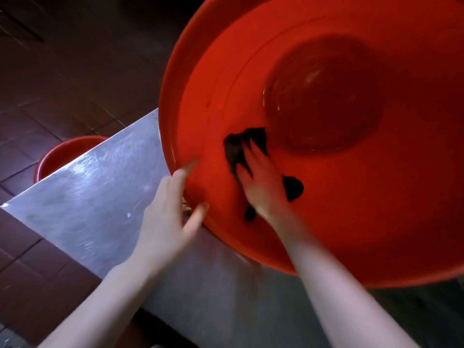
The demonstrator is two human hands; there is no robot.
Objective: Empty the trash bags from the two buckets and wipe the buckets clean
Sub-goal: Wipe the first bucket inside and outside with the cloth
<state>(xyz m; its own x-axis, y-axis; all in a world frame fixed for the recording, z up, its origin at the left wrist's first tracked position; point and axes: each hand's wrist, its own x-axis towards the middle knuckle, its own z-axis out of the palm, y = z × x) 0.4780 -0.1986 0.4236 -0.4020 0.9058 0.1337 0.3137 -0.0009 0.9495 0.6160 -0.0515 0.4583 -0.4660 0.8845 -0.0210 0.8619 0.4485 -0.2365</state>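
Note:
A large red bucket (326, 222) stands on a steel table and fills the right of the view; I look straight down into it. Its round bottom is wet and holds no bag. My right hand (261, 182) reaches inside and presses a dark cloth (238, 146) flat against the near inner wall, fingers spread over it. My left hand (170, 212) grips the bucket's near left rim, thumb inside and fingers outside. A second red bucket (62, 156) stands on the floor at the left, half hidden behind the table's edge.
The steel table (95, 197) runs diagonally from lower centre to the big bucket, with its far corner at the left. Dark red floor tiles (62, 84) lie beyond and to the left of it.

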